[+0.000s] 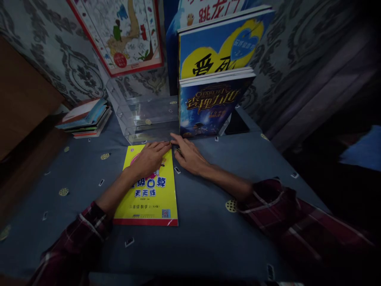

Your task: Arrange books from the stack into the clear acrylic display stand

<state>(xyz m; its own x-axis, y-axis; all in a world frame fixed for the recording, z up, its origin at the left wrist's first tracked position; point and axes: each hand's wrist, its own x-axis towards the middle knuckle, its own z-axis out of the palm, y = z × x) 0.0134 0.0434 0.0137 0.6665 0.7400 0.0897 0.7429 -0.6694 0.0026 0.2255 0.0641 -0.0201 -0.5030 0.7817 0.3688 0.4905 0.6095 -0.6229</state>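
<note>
A yellow workbook (143, 206) with a red bottom strip lies flat on the cloth-covered table. Across its upper part rests my left hand (152, 158), fingers stretched out and pointing to the upper right corner. My right hand (189, 155) is at that same corner, its index finger extended to the book's edge, thumb apart. Just beyond both hands stands a clear acrylic stepped rack (139, 131). Its right side holds upright books, the front one a dark blue book (211, 105) with gold lettering.
A stack of books (87, 117) lies at the back left. On the rack's top left stands a red-bordered picture book (133, 65); a blue-and-yellow book (202, 49) rises behind the dark blue one. A flat black object (236, 123) lies right of the rack. Patterned wallpaper is behind.
</note>
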